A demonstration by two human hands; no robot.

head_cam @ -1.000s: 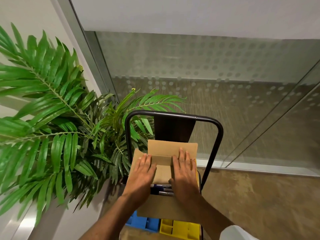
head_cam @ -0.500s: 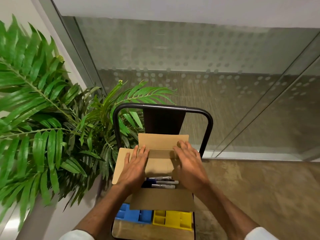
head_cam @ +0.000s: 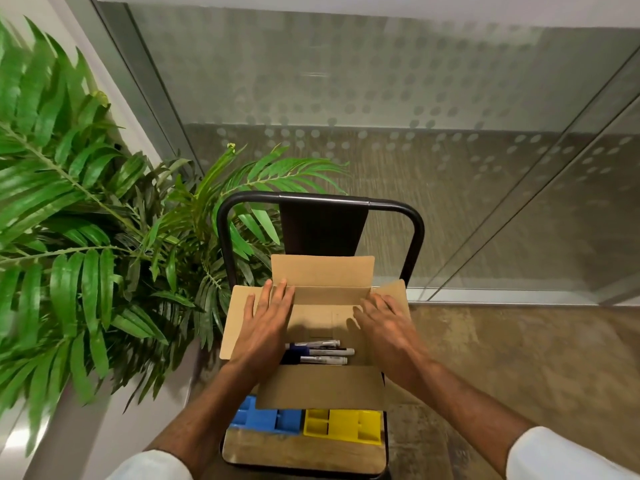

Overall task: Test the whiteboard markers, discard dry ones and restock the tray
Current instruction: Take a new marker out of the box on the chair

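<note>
An open cardboard box (head_cam: 322, 275) stands on a chair seat (head_cam: 301, 452) in front of me. Inside it lie several whiteboard markers (head_cam: 320, 351) with white barrels and dark caps. My left hand (head_cam: 266, 320) lies flat, fingers straight, on the box's left flap. My right hand (head_cam: 384, 318) presses the right flap outward with spread fingers. The far flap stands up and the near flap hangs toward me. A blue tray (head_cam: 265, 419) and a yellow tray (head_cam: 343, 426) sit on the seat, partly under the near flap.
The chair has a black metal back frame (head_cam: 320, 197). A large leafy plant (head_cam: 86, 216) crowds the left side, its fronds reaching the chair. A frosted, dotted glass wall (head_cam: 381, 98) rises behind. Bare floor (head_cam: 502, 358) lies to the right.
Both hands have moved apart, spreading the side flaps outward. The box now stands wide open and the markers show fully. The camera has tilted down a little.
</note>
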